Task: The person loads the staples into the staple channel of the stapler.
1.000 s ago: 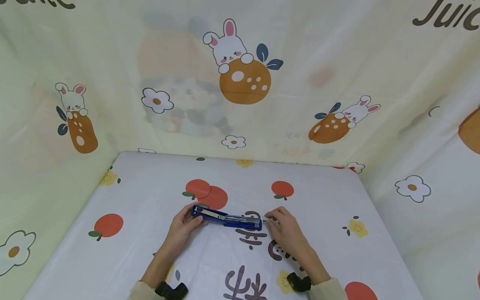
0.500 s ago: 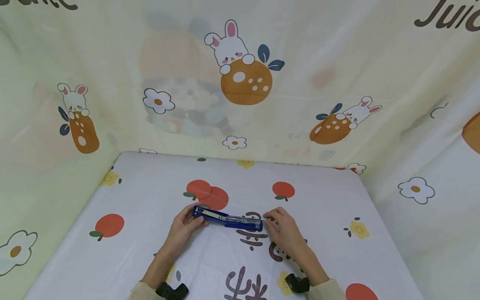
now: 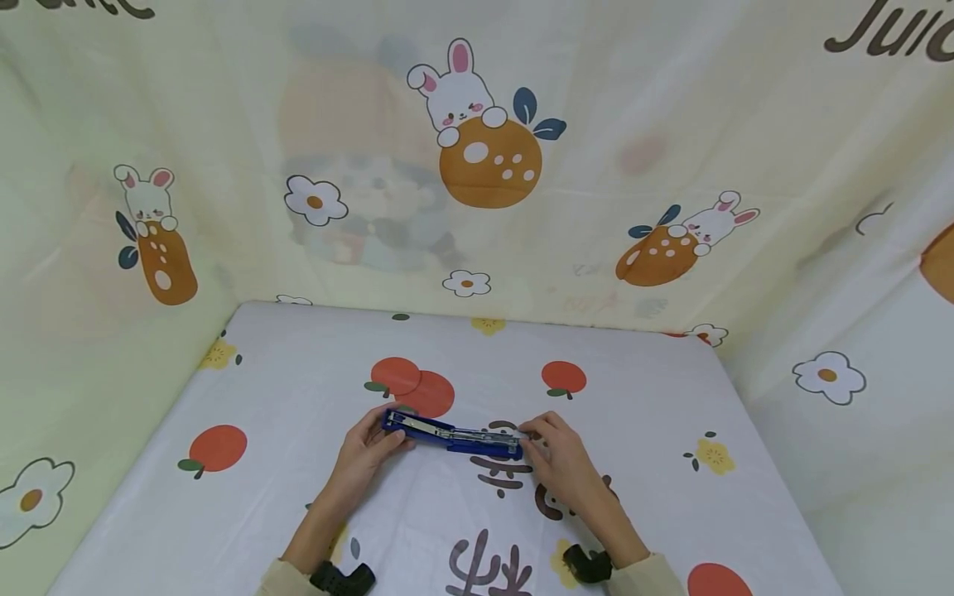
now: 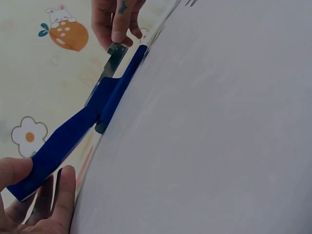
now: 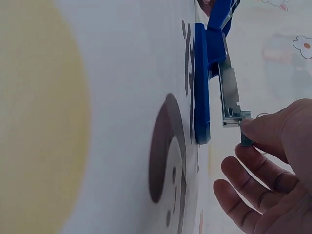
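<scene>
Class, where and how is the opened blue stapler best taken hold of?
I'd probably take the blue stapler by the outer end of its long, slim top arm, pinching from the person's left. It juts leftward, raised off the white tabletop, and the left grip holds it. The narrow blue base lies low, while the right grip crowds the end of the silvery metal magazine.

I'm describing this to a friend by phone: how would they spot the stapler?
Find the white-covered table; near its middle, look between the left hand and the right hand. The stapler is there, spread open: long and blue, with a metal rail. Unlike the flat red fruit prints around it, it's a solid object.
</scene>
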A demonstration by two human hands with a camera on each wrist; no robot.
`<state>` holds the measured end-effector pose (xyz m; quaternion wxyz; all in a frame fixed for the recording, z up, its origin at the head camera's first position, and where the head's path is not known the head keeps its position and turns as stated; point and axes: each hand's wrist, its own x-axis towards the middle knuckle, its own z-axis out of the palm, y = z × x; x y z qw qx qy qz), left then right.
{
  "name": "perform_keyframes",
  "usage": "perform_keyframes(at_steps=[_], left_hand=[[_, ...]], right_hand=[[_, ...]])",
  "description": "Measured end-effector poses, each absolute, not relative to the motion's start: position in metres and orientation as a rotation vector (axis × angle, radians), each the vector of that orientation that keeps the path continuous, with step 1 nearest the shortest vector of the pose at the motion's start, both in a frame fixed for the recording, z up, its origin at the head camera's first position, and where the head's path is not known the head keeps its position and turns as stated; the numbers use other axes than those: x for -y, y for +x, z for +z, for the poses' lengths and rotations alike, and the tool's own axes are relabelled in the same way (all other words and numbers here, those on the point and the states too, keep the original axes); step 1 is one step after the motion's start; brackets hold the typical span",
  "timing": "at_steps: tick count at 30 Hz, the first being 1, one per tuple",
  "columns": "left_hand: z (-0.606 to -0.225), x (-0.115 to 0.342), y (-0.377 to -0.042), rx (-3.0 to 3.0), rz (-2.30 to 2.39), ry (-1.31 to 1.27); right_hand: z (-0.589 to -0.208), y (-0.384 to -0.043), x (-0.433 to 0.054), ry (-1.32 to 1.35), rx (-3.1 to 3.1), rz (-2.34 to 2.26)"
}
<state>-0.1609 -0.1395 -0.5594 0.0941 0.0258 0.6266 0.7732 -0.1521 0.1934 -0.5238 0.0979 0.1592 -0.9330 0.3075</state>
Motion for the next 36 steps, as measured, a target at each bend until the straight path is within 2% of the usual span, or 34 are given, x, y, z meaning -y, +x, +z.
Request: perform_keyframes(at_steps=[15,36], left_hand=[[-0.562,0.141,-0.161,-1.862,2.294,0.112],[-0.559,0.14,-0.161,-1.904,2.253,0.075]], right_hand=[[-0.523,-0.152,-0.188,0.534,2.733,0.964],[-0.519,-0.152,-0.18,0.472,2.849,0.93]])
